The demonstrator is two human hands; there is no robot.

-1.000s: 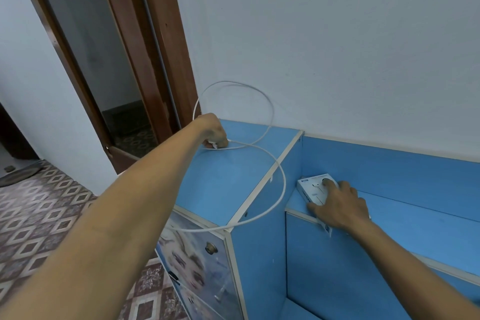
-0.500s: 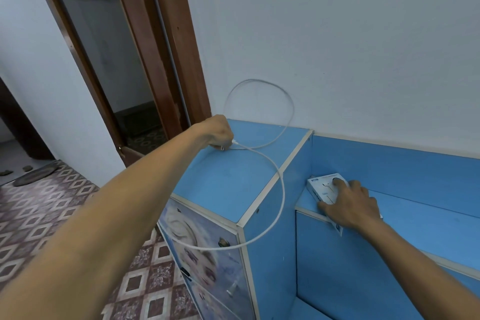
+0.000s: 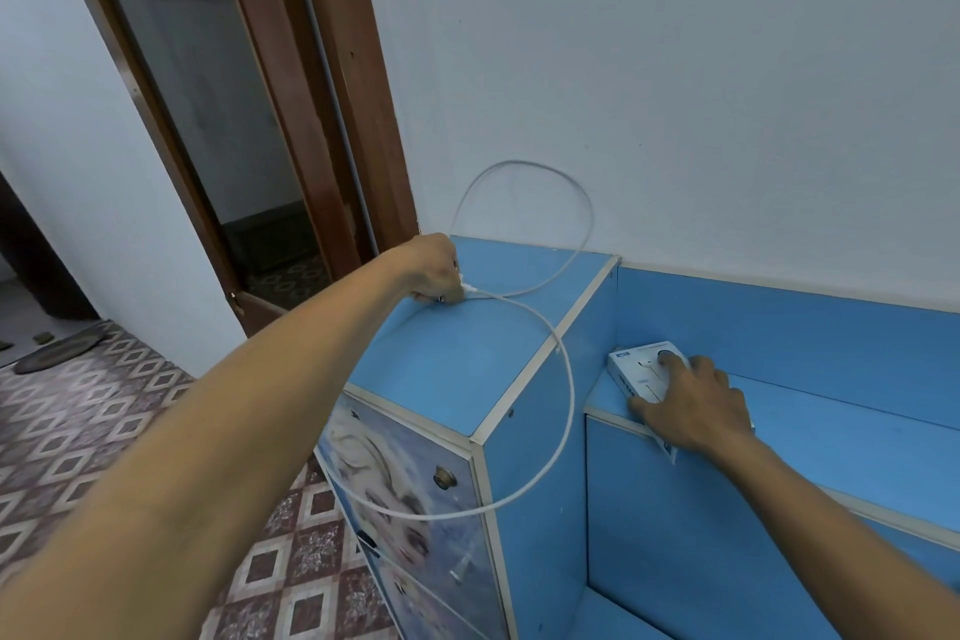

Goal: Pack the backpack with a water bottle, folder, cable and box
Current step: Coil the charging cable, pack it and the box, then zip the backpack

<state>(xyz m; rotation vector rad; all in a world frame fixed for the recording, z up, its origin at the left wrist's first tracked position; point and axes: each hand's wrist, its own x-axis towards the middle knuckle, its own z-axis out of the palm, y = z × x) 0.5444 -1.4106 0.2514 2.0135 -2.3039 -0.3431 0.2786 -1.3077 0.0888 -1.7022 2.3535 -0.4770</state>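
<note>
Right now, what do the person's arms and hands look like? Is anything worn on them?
Both forearms are bare, with no sleeves in view. The left hand and the right hand wear no gloves, and no watch, ring or bracelet can be seen on them.

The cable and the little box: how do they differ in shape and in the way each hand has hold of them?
The cable is long, thin and looped, with one loop standing against the wall and another hanging over the cabinet edge; the box is flat, rectangular and lies on the lower shelf. The left hand grips the cable in curled fingers; the right hand grips the box from above. Both are white.
</note>
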